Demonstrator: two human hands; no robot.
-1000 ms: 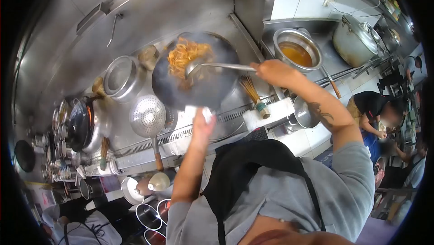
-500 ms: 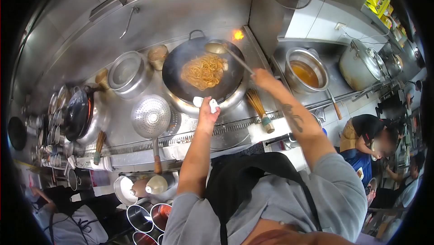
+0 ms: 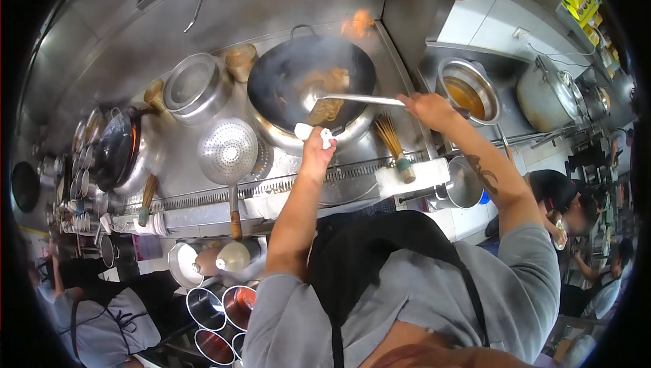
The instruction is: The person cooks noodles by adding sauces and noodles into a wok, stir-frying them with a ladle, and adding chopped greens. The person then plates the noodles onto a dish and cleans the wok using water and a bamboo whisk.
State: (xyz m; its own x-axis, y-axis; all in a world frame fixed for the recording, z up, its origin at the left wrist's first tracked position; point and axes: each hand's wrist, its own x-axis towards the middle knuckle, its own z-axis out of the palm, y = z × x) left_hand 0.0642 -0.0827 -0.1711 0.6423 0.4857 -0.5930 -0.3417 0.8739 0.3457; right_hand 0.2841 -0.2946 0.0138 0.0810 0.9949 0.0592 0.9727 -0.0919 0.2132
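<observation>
Step in hand: the person seems to be stir-frying noodles (image 3: 332,82), with steam rising and the food blurring.
Noodles: lying inside the wok (image 3: 272,90), spreading from just off its centre at 2 o'clock towards the rim at 5 o'clock; glistening, brown-orange, stringy strands.
Left hand (image 3: 317,156): resting at the wok's 6 o'clock rim, fingers closing around a folded white cloth (image 3: 303,130); the cloth is partly hiding how the rim is being held.
Right hand (image 3: 432,111): waiting outside the wok between 3 and 4 o'clock, fingers wrapping fully round the ladle (image 3: 369,99), whose dark handle end is jutting out behind.
Next move: probably calling for a steady rim hold and a low ladle, since noodles are sitting close to the near edge.
Wok: round, dark and smooth, a metal loop standing at 12 o'clock.
Flame (image 3: 359,23): flaring orange beyond the rim at 1 o'clock.
Strainer (image 3: 228,152): lying at 8 o'clock, its perforated metal disc shining.
Brush (image 3: 390,141): leaning at 4 o'clock, stiff, thin bristles fanning out.
Pot (image 3: 468,97): standing at 3 o'clock, holding amber liquid.
</observation>
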